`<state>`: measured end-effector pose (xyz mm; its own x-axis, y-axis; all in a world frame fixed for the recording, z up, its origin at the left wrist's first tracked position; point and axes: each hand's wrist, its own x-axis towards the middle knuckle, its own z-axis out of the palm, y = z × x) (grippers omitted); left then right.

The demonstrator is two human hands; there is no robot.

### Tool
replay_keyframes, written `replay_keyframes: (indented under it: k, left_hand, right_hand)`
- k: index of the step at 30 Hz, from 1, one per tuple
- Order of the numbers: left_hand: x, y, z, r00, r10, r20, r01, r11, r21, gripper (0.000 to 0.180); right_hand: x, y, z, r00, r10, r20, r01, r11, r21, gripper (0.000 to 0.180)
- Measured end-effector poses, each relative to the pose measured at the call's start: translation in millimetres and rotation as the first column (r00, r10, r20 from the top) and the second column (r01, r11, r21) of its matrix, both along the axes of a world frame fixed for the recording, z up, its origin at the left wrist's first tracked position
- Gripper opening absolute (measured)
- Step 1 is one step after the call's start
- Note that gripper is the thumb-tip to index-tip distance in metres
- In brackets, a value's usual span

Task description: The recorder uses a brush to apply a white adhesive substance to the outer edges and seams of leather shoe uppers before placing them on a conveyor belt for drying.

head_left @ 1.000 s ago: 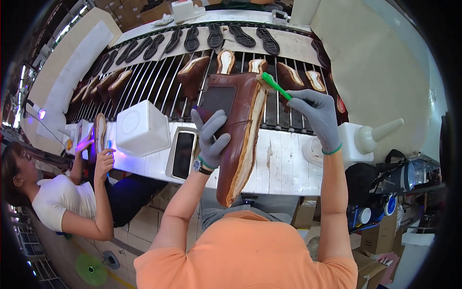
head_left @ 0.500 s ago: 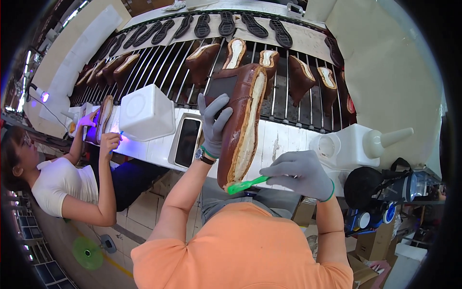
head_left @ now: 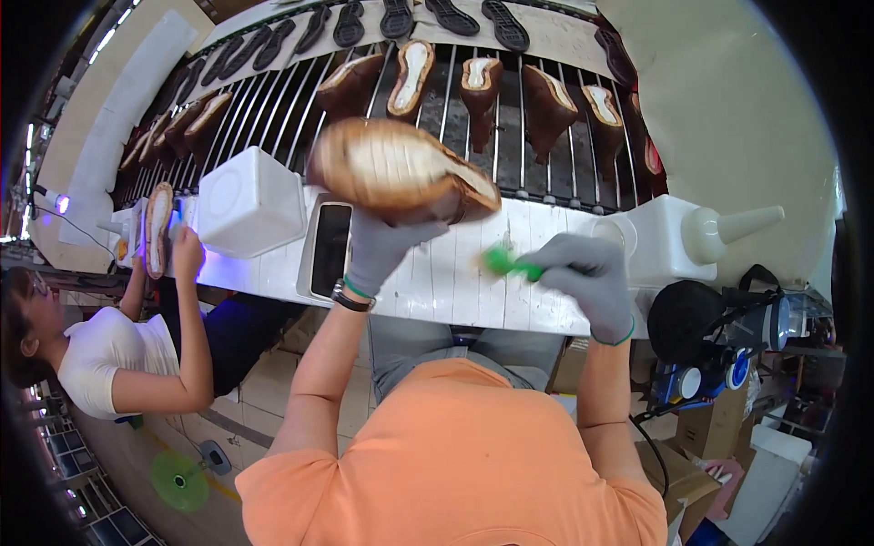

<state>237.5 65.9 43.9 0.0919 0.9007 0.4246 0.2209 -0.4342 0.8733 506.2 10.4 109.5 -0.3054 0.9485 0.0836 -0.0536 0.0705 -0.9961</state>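
A brown boot upper (head_left: 391,173), blurred by motion, is held above the white table with its pale underside turned up toward me. My left hand (head_left: 381,253), in a grey glove, grips it from below; part of the fingers is hidden behind the boot. In my gloved right hand (head_left: 587,284) is a green brush (head_left: 512,264), its bristle end smeared by movement and pointing left. A gap separates the brush from the boot. Beyond the table, more brown boot uppers (head_left: 412,80) rest sole side up on the metal rods.
Black rubber soles (head_left: 398,18) line the cloth strip at the back. A white square container (head_left: 250,202) and a phone in a tray (head_left: 330,250) are at left, a white bottle with a spout (head_left: 674,237) at right. A co-worker (head_left: 137,355) sits at left holding another upper.
The boot upper has swung from upright to lying crosswise, up and to the left, with its underside facing me. The brush has left its lower end and moved upward.
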Motion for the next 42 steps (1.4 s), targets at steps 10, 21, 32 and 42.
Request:
replay_keyframes:
  k: [10, 21, 32, 42]
  left_hand:
    - [0, 22, -53, 0.763, -0.479, -0.435, 0.19, 0.809, -0.556, 0.092]
    - [-8, -44, -39, 0.304, -0.302, -0.903, 0.266, 0.938, -0.224, 0.118]
    - [-14, -44, -43, 0.967, 0.106, -0.231, -0.228, 0.762, -0.606, 0.05]
    - [-19, 0, -1, 0.805, 0.446, 0.392, -0.222, 0.838, -0.498, 0.035]
  right_hand:
    - [62, -29, -113, 0.887, -0.367, -0.281, 0.26, 0.898, -0.354, 0.029]
    - [54, -52, -201, 0.729, -0.341, -0.594, 0.062, 0.896, -0.439, 0.033]
    - [61, -52, -234, 0.588, -0.246, -0.771, -0.103, 0.922, -0.372, 0.028]
    - [63, -52, -238, 0.532, -0.273, -0.802, -0.133, 0.908, -0.398, 0.027]
